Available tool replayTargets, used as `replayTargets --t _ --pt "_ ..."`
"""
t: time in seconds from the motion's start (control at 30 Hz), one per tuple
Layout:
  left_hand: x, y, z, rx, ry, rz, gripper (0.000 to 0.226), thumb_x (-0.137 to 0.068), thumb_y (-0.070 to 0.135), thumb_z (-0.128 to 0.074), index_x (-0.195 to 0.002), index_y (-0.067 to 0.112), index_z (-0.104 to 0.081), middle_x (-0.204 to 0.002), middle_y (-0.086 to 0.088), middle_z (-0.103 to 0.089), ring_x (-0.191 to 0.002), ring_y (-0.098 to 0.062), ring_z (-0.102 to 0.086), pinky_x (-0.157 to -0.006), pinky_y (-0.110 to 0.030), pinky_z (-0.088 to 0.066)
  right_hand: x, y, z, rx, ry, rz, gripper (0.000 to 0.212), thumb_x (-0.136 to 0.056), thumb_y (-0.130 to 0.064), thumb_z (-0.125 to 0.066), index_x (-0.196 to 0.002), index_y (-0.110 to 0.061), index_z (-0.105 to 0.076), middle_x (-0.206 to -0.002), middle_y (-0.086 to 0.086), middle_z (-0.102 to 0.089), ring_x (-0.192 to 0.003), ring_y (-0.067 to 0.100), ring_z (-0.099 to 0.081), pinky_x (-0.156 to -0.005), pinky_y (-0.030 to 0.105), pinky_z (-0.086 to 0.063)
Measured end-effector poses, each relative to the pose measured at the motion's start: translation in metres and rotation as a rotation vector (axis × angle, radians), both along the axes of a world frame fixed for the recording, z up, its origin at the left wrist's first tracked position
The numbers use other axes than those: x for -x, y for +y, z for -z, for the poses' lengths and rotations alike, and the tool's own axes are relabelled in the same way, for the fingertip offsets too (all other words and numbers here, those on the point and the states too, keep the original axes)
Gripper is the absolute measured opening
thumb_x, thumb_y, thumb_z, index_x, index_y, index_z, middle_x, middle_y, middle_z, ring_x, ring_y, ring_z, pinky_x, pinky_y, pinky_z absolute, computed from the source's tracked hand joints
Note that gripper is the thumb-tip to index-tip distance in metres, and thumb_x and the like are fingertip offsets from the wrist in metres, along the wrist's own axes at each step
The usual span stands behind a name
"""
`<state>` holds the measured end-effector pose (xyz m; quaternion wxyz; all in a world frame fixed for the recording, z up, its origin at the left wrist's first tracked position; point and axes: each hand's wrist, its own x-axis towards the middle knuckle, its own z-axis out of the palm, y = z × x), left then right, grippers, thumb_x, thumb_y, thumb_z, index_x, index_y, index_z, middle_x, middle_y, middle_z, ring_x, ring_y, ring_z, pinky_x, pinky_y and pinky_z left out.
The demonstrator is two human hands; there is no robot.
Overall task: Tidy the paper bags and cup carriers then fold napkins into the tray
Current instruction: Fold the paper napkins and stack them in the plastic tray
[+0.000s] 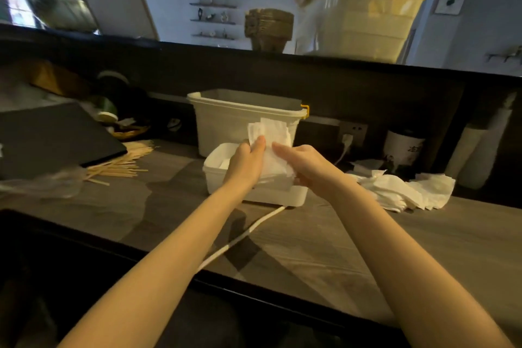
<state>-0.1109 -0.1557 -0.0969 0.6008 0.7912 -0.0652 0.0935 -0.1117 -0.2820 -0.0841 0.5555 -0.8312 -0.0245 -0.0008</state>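
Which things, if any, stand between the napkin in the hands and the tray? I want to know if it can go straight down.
Nothing visible does. Both the left hand and right hand hold the napkin directly above the white tray, whose open top lies just beneath. The taller bin stands behind, not between.

- The tray sits mid-desk, with a bin just behind it.
- Loose napkins lie right of the tray.
- Sticks lie left.
- On the far shelf, cup carriers stand left of a tub.
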Motion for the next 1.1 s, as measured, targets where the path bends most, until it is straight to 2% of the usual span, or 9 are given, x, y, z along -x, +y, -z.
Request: replayTargets --t 0.1,0.17,0.3,0.37,0.57,0.67,0.87,1.03,1.1 --pt "-0.017 0.022 -0.004 -0.074 0.036 -0.023 0.054 -0.1 0.045 -0.023 -0.14 0.01 -0.034 -0.129 -0.01 -0.048 -0.11 -0.023 -0.048 -0.093 -0.032 -0.036 -0.017 0.013 -0.002 -0.008 0.014 -0.011 0.047 -0.085 -0.048 -0.062 -0.113 -0.009 -0.061 -0.101 0.006 -0.066 -0.089 0.017 -0.067 -0.069 0.026 -0.056" --pt "-0.031 0.035 -0.007 -0.058 0.042 -0.004 0.054 -0.099 0.046 -0.027 -0.136 0.011 -0.042 -0.129 -0.012 -0.052 -0.114 -0.027 -0.05 -0.096 -0.034 -0.039 -0.027 0.02 -0.004 -0.042 0.011 -0.058 0.042 -0.089 -0.039 -0.061 -0.113 -0.006 -0.059 -0.098 0.007 -0.067 -0.085 0.017 -0.067 -0.065 0.025 -0.055" --pt "-0.055 0.058 -0.006 -0.092 -0.02 -0.038 0.033 -0.1 0.033 -0.035 -0.09 0.01 -0.057 -0.08 -0.007 -0.057 -0.075 -0.021 -0.054 -0.061 -0.027 -0.042 -0.048 0.032 -0.008 -0.068 0.041 -0.078 0.038 -0.093 -0.034 -0.056 -0.115 -0.002 -0.057 -0.097 0.008 -0.065 -0.082 0.017 -0.065 -0.06 0.023 -0.053" --pt "-0.063 0.068 0.001 -0.088 -0.039 -0.088 0.027 -0.099 0.026 -0.038 -0.085 0.012 -0.056 -0.069 -0.002 -0.052 -0.062 -0.015 -0.05 -0.053 -0.024 -0.039 -0.06 0.036 -0.008 -0.082 0.067 -0.075 0.037 -0.094 -0.033 -0.055 -0.114 -0.002 -0.057 -0.095 0.007 -0.065 -0.08 0.016 -0.065 -0.057 0.021 -0.053" --pt "-0.081 0.084 0.022 0.103 -0.061 -0.172 0.024 -0.097 0.015 -0.042 -0.077 0.019 -0.055 -0.063 -0.002 -0.047 -0.056 -0.014 -0.042 -0.055 -0.027 -0.036 -0.087 0.047 0.005 0.067 0.108 0.007 0.037 -0.093 -0.029 -0.058 -0.114 0.001 -0.053 -0.091 0.01 -0.062 -0.074 0.017 -0.064 -0.056 0.024 -0.054" --pt "-0.083 0.084 0.025 0.139 -0.068 -0.156 0.025 -0.096 0.013 -0.042 -0.076 0.02 -0.055 -0.062 -0.001 -0.045 -0.056 -0.014 -0.041 -0.056 -0.028 -0.035 -0.094 0.054 0.009 0.121 0.159 0.002 0.041 -0.091 -0.029 -0.061 -0.116 0.003 -0.052 -0.104 0.016 -0.063 -0.073 0.017 -0.061 -0.056 0.022 -0.054" --pt "-0.088 0.083 0.028 0.149 -0.076 -0.133 0.025 -0.097 0.013 -0.041 -0.076 0.02 -0.054 -0.062 -0.001 -0.045 -0.055 -0.013 -0.041 -0.054 -0.025 -0.034 -0.102 0.069 0.018 0.406 0.116 -0.041 0.057 -0.088 -0.043 -0.06 -0.124 0.0 -0.051 -0.102 0.009 -0.059 -0.087 0.019 -0.06 -0.081 0.029 -0.05" --pt "-0.088 0.085 0.03 0.125 -0.064 -0.117 0.022 -0.097 0.015 -0.041 -0.08 0.02 -0.054 -0.065 -0.001 -0.047 -0.058 -0.011 -0.043 -0.053 -0.022 -0.037 -0.097 0.067 0.007 0.391 0.133 -0.112 0.049 -0.088 -0.023 -0.065 -0.126 0.001 -0.045 -0.096 0.012 -0.06 -0.077 0.02 -0.063 -0.067 0.028 -0.056" --pt "-0.089 0.086 0.029 0.125 -0.066 -0.114 0.021 -0.097 0.014 -0.041 -0.081 0.02 -0.054 -0.065 -0.001 -0.048 -0.058 -0.011 -0.043 -0.053 -0.021 -0.038 -0.097 0.061 0.001 0.462 0.088 -0.097 0.052 -0.088 -0.019 -0.064 -0.13 0.002 -0.042 -0.105 0.015 -0.06 -0.083 0.022 -0.064 -0.066 0.027 -0.056"
